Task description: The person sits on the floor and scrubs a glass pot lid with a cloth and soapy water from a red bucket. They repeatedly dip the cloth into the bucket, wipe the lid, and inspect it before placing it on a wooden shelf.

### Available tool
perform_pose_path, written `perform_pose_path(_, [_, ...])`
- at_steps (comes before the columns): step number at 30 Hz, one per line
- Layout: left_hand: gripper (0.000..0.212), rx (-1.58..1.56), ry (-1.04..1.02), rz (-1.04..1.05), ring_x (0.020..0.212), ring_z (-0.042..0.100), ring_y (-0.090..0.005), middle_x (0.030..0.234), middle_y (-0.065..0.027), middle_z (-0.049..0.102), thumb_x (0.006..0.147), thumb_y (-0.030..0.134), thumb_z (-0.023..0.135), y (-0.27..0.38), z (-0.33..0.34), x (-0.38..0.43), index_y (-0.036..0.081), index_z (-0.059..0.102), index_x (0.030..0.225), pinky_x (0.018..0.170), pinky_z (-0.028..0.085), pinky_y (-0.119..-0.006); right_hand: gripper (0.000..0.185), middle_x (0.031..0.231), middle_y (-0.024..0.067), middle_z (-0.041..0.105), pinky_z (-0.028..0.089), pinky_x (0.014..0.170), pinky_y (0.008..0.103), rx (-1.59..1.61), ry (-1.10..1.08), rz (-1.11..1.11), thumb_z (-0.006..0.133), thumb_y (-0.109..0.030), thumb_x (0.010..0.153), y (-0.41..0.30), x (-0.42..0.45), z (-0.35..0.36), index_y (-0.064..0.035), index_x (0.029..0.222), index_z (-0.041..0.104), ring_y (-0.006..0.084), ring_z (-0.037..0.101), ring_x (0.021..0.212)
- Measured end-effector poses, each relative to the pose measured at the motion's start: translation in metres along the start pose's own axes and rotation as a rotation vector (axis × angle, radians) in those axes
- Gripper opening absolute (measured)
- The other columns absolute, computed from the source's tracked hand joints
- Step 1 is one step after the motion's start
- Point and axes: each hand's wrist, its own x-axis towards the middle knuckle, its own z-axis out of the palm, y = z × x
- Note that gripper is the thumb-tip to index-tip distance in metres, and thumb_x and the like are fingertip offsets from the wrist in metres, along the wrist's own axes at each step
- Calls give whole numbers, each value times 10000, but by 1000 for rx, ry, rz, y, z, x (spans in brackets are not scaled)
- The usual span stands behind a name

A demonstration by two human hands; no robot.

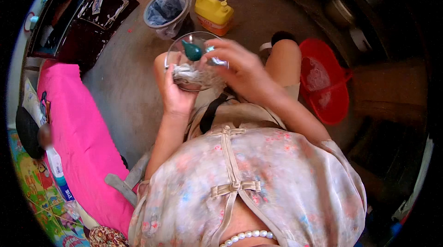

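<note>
Above my lap, my left hand holds a clear round bowl by its lower left side, with the thumb up along the wall. A dark green teardrop-shaped object shows within the bowl's rim. Below it lies a crumpled whitish-grey mass; its material is unclear. Blurred by motion, my right hand reaches over the right side of the bowl with bent fingers. Something shiny and silvery shows at its fingertips, and whether the fingers grip it is not clear.
A lined waste bin and a yellow plastic jug stand on the floor ahead. At the right is a red plastic basket. A pink cloth-covered surface runs along the left, below a dark worn cabinet. Dark shelving holds metal pots.
</note>
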Motion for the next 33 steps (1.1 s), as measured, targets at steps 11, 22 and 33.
perform_pose_path(11, [414, 10, -41, 94, 1329, 424, -450, 1411, -194, 462, 1004, 336, 431, 32, 14, -4, 111, 491, 1346, 1097, 298, -663, 189, 1067, 21, 679, 493, 862, 241, 20, 773, 406, 587, -21, 948, 59, -92, -167, -34, 1109, 685, 107, 629, 969])
perform_pose_path(22, [398, 73, -268, 44, 1282, 448, -508, 1262, -174, 524, 1015, 344, 406, 53, 79, 74, 64, 534, 1267, 1094, 277, -702, 219, 1098, 35, 675, 531, 826, 307, 272, 614, 586, 619, -136, 952, 129, -47, -142, -67, 1154, 666, 141, 640, 962])
perform_pose_path(33, [391, -111, -139, 115, 1272, 452, -497, 1323, -191, 481, 1020, 378, 345, 57, 64, 229, 76, 500, 1214, 1073, 286, -721, 423, 1245, 162, 468, 521, 954, 560, 1036, 1011, 1440, 593, -86, 917, 378, -110, -20, -72, 1308, 432, 355, 518, 1150])
